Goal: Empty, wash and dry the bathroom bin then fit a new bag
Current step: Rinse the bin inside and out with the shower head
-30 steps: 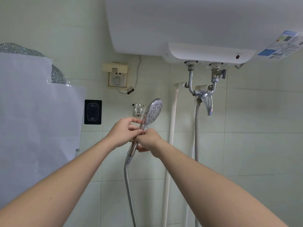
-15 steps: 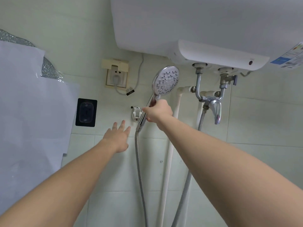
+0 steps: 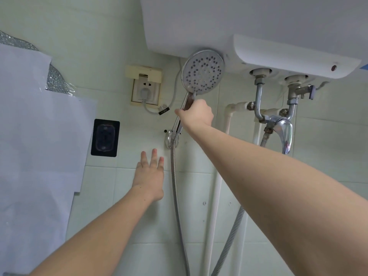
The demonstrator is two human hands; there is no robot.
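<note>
The bathroom bin lies outside the view. The right hand (image 3: 196,114) grips the handle of the round chrome shower head (image 3: 203,71), whose lower end sits at the small chrome wall bracket (image 3: 170,138). The left hand (image 3: 149,176), fingers straight and apart, is raised near the ribbed metal hose (image 3: 175,186) below the white water heater (image 3: 249,26).

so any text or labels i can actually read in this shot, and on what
No text here can be read.
Small dark tag on the cable below the wall socket: pale marks, too small to read.
Blue label corner at the right edge of the water heater: cut off, no words showing.
Shower head, held by the right hand: no markings visible.
</note>
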